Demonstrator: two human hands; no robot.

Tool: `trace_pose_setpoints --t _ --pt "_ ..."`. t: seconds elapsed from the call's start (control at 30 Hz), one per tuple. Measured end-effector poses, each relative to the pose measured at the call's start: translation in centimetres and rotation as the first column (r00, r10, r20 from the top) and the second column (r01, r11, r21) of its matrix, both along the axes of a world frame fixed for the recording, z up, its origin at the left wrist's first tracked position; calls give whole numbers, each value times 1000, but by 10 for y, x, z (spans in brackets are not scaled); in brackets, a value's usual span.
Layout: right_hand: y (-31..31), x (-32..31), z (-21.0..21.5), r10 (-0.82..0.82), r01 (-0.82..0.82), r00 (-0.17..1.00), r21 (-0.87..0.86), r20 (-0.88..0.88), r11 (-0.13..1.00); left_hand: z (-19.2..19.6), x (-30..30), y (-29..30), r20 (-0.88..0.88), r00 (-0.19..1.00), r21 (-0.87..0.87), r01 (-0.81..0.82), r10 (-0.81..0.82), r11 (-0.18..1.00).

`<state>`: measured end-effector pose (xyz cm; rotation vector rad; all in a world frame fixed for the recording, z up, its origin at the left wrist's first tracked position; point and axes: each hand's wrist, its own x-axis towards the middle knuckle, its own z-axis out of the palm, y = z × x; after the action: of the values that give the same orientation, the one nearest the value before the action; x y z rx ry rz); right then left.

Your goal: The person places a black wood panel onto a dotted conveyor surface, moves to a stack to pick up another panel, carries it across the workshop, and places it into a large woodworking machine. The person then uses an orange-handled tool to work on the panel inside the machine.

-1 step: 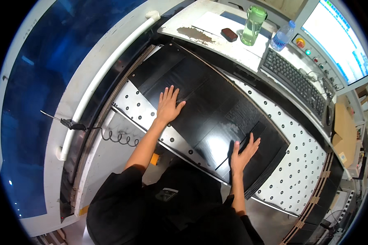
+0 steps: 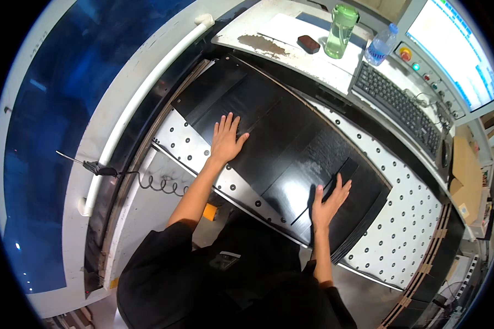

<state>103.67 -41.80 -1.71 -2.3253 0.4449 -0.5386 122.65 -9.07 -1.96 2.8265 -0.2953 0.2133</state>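
A large black sheet stack (image 2: 282,129) lies slantwise on a white table (image 2: 409,219) dotted with dark round studs. Its surface is glossy in places, with paler scuffs and straight seams, and several thin layers show at its right end. My left hand (image 2: 225,141) rests palm down near the stack's front left edge, fingers stretched and thumb apart. Over the right part lies my right hand (image 2: 329,205), its fingers also spread. Beside its fingertips is a narrow black strip (image 2: 348,169), partly hidden by the hand. Neither hand grips anything.
Beyond the table, a worktop carries a green bottle (image 2: 339,38), a clear water bottle (image 2: 381,46), a dark red-brown block (image 2: 308,44) and a keyboard (image 2: 395,104). A screen (image 2: 453,49) stands far right. Left are a white rail (image 2: 142,96) and a black air gun (image 2: 100,168) with coiled hose.
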Motion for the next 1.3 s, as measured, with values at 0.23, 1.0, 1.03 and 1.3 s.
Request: trace_pose_setpoints --t 0.23,1.0,1.03,1.3 --pt "5 69 13 146 -154 986 117 76 981 -1 33 24 -23 995 18 -99 100 995" --pt "68 201 3 336 -344 935 62 110 937 -37 190 231 127 845 110 -533 520 839" --pt "73 208 3 313 -320 945 79 94 944 -31 197 228 117 854 120 -520 508 846" --pt "115 235 5 307 -312 947 43 95 949 -47 230 278 299 851 121 -483 433 867"
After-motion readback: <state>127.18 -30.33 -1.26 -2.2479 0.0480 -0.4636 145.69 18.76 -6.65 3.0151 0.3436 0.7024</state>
